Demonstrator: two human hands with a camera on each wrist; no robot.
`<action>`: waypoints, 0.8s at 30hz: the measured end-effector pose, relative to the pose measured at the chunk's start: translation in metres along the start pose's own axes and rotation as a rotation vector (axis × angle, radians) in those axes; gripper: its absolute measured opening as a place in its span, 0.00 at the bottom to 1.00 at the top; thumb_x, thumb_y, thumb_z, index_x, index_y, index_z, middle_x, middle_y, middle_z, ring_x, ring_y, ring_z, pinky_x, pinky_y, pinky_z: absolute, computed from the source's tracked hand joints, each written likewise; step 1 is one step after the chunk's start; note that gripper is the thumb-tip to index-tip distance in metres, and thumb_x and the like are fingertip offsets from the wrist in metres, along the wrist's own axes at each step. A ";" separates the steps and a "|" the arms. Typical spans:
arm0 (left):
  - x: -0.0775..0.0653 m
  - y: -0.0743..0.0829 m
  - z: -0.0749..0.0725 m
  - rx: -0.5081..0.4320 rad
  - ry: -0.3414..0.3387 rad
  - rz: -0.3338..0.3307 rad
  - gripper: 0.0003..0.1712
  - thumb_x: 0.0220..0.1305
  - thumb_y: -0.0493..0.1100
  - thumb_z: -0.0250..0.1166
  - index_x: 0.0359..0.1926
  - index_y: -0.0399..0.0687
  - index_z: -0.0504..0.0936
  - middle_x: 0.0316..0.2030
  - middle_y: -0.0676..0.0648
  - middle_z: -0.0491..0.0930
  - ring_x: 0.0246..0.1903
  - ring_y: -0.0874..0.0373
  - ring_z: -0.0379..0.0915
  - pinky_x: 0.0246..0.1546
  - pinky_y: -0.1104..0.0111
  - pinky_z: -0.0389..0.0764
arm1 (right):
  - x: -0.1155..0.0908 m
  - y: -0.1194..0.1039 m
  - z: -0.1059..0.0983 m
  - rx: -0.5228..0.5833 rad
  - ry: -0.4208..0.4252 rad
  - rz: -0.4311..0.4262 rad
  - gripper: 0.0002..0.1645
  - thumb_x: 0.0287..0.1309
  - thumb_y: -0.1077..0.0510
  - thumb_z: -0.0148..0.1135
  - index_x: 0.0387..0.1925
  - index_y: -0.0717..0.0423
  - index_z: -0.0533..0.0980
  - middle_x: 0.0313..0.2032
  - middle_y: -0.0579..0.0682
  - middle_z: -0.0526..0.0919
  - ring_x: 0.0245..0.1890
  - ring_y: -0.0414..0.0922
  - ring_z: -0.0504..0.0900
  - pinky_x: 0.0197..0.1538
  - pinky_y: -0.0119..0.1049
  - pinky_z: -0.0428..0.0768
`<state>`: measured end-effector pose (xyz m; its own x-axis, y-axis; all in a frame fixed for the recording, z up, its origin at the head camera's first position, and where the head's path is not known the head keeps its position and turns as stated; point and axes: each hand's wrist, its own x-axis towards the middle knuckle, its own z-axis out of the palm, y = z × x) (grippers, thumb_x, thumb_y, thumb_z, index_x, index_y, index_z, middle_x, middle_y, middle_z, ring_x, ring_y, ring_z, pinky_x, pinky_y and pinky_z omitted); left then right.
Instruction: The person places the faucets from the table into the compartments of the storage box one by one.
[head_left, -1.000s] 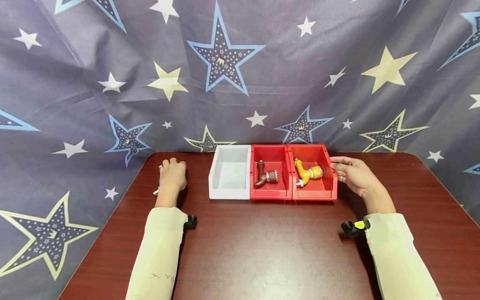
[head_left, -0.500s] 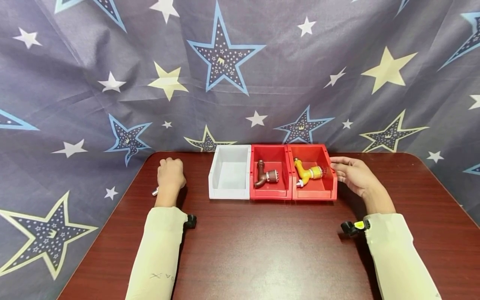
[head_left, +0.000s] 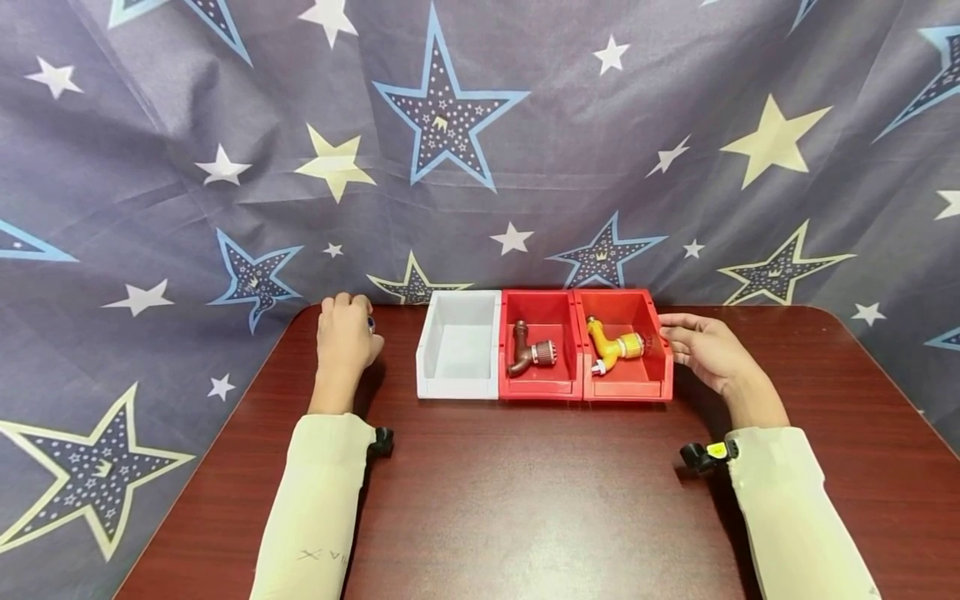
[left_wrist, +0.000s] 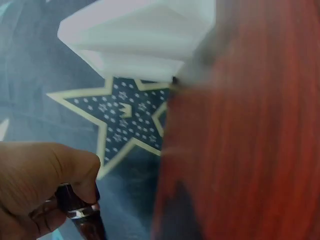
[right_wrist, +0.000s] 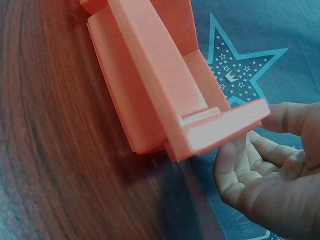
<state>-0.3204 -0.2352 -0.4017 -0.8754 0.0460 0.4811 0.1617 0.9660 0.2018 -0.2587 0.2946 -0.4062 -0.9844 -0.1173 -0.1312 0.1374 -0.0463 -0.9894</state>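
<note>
My left hand (head_left: 345,337) is at the far left of the table and grips a dark item with a silver band (left_wrist: 82,212). Most of that item is hidden by the hand; a small blue bit shows beside the fingers in the head view. My right hand (head_left: 705,350) holds the outer side rim of the right-hand red bin (head_left: 628,389), with thumb and fingers at the rim's end in the right wrist view. Inside this bin lies a yellow tap (head_left: 611,346). A brown tap (head_left: 522,354) lies in the middle red bin (head_left: 540,387).
A white bin (head_left: 457,388) with nothing in it stands left of the red ones, all three side by side. Behind the brown table (head_left: 525,500) hangs a grey cloth (head_left: 525,200) printed with stars.
My left hand has moved slightly farther back and turned; the silver end that showed at its left is gone from sight, and a blue bit appears at its right. The right hand stays still.
</note>
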 end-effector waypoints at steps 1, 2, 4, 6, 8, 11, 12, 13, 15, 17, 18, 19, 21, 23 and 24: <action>0.001 0.003 -0.002 -0.007 0.014 0.005 0.18 0.42 0.32 0.67 0.39 0.35 0.79 0.41 0.33 0.74 0.46 0.31 0.66 0.48 0.41 0.71 | 0.000 0.000 0.000 0.000 0.000 -0.001 0.32 0.75 0.64 0.51 0.72 0.76 0.56 0.42 0.43 0.87 0.41 0.38 0.85 0.46 0.31 0.84; 0.002 0.006 -0.005 -0.012 0.026 0.010 0.18 0.42 0.32 0.67 0.40 0.35 0.78 0.42 0.33 0.74 0.46 0.31 0.66 0.49 0.42 0.71 | 0.000 0.000 0.000 -0.002 0.000 -0.002 0.31 0.75 0.64 0.51 0.72 0.76 0.56 0.42 0.43 0.87 0.41 0.37 0.85 0.46 0.31 0.84; 0.003 0.014 -0.011 -0.012 0.044 0.024 0.17 0.43 0.31 0.65 0.40 0.35 0.78 0.42 0.33 0.74 0.46 0.32 0.64 0.50 0.43 0.70 | 0.000 0.000 0.000 0.002 -0.002 -0.002 0.31 0.75 0.65 0.50 0.72 0.76 0.56 0.43 0.43 0.87 0.42 0.37 0.85 0.46 0.31 0.84; 0.004 0.021 -0.017 -0.007 0.063 0.039 0.17 0.43 0.32 0.64 0.39 0.36 0.78 0.42 0.34 0.74 0.46 0.33 0.64 0.50 0.44 0.70 | 0.000 0.000 0.000 -0.004 -0.003 -0.003 0.32 0.75 0.64 0.50 0.72 0.76 0.55 0.43 0.42 0.87 0.42 0.37 0.85 0.46 0.31 0.84; 0.004 0.029 -0.022 0.001 0.082 0.059 0.16 0.43 0.32 0.63 0.39 0.36 0.78 0.42 0.34 0.74 0.45 0.33 0.64 0.49 0.44 0.70 | 0.000 0.000 0.000 -0.008 -0.003 -0.002 0.32 0.75 0.64 0.51 0.72 0.76 0.55 0.43 0.42 0.87 0.43 0.37 0.85 0.46 0.31 0.84; 0.004 0.039 -0.028 0.007 0.111 0.092 0.16 0.43 0.32 0.63 0.39 0.36 0.78 0.42 0.34 0.74 0.44 0.34 0.64 0.46 0.45 0.70 | 0.000 0.000 0.000 -0.011 -0.001 -0.002 0.32 0.75 0.64 0.51 0.72 0.76 0.55 0.43 0.43 0.87 0.42 0.37 0.85 0.46 0.31 0.84; 0.003 0.042 -0.029 0.008 0.121 0.105 0.16 0.43 0.32 0.63 0.38 0.36 0.79 0.42 0.34 0.74 0.43 0.34 0.65 0.45 0.45 0.70 | 0.000 0.001 0.000 -0.012 0.000 -0.001 0.32 0.75 0.64 0.51 0.72 0.76 0.56 0.43 0.43 0.87 0.42 0.37 0.85 0.46 0.31 0.84; 0.003 0.046 -0.031 0.009 0.130 0.118 0.16 0.43 0.32 0.64 0.38 0.36 0.79 0.42 0.34 0.74 0.43 0.34 0.65 0.44 0.45 0.70 | 0.000 0.001 0.000 -0.013 0.001 -0.001 0.32 0.75 0.64 0.51 0.72 0.76 0.56 0.43 0.43 0.87 0.41 0.37 0.84 0.46 0.31 0.84; 0.002 0.052 -0.032 0.010 0.148 0.145 0.16 0.42 0.32 0.64 0.37 0.36 0.79 0.41 0.34 0.74 0.41 0.34 0.65 0.43 0.45 0.71 | 0.000 0.001 0.000 -0.016 0.003 0.001 0.32 0.75 0.64 0.51 0.72 0.76 0.56 0.43 0.43 0.86 0.41 0.37 0.84 0.46 0.30 0.84; 0.001 0.058 -0.034 0.011 0.164 0.173 0.16 0.41 0.32 0.64 0.37 0.36 0.79 0.41 0.34 0.75 0.40 0.34 0.65 0.42 0.45 0.72 | 0.000 0.001 0.000 -0.025 0.006 0.001 0.32 0.75 0.64 0.50 0.72 0.76 0.56 0.43 0.43 0.86 0.41 0.37 0.84 0.46 0.30 0.84; 0.001 0.061 -0.034 0.010 0.171 0.185 0.16 0.40 0.31 0.64 0.36 0.36 0.79 0.40 0.34 0.75 0.40 0.34 0.65 0.42 0.46 0.72 | 0.000 0.001 0.000 -0.028 0.007 0.002 0.32 0.75 0.64 0.50 0.72 0.76 0.56 0.44 0.44 0.86 0.41 0.37 0.84 0.46 0.30 0.84; 0.001 0.064 -0.035 0.011 0.179 0.198 0.16 0.40 0.31 0.64 0.36 0.35 0.79 0.40 0.34 0.75 0.40 0.34 0.66 0.43 0.46 0.72 | 0.001 0.001 0.000 -0.031 0.007 0.002 0.32 0.75 0.65 0.50 0.72 0.76 0.56 0.44 0.44 0.85 0.41 0.37 0.84 0.46 0.30 0.84; 0.000 0.070 -0.035 0.009 0.194 0.223 0.17 0.39 0.31 0.65 0.37 0.35 0.79 0.40 0.34 0.76 0.40 0.34 0.66 0.43 0.46 0.72 | 0.001 0.001 0.000 -0.032 0.010 0.002 0.31 0.75 0.65 0.49 0.72 0.76 0.56 0.44 0.44 0.85 0.41 0.37 0.84 0.46 0.30 0.84; -0.001 0.077 -0.036 0.004 0.212 0.251 0.17 0.39 0.30 0.66 0.37 0.35 0.80 0.39 0.35 0.76 0.40 0.34 0.66 0.43 0.46 0.72 | 0.001 0.000 0.000 -0.031 0.011 0.002 0.31 0.75 0.65 0.49 0.72 0.76 0.56 0.44 0.44 0.85 0.41 0.36 0.84 0.46 0.30 0.84; -0.002 0.080 -0.036 0.000 0.224 0.266 0.18 0.38 0.30 0.67 0.37 0.35 0.81 0.39 0.35 0.76 0.39 0.34 0.67 0.42 0.47 0.72 | 0.001 0.000 0.000 -0.028 0.011 0.001 0.31 0.75 0.65 0.49 0.72 0.76 0.56 0.44 0.44 0.85 0.41 0.36 0.84 0.46 0.30 0.84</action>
<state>-0.2896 -0.1673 -0.3554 -0.6809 0.2390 0.6923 0.3708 0.9277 0.0445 -0.2594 0.2943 -0.4065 -0.9853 -0.1068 -0.1330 0.1357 -0.0179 -0.9906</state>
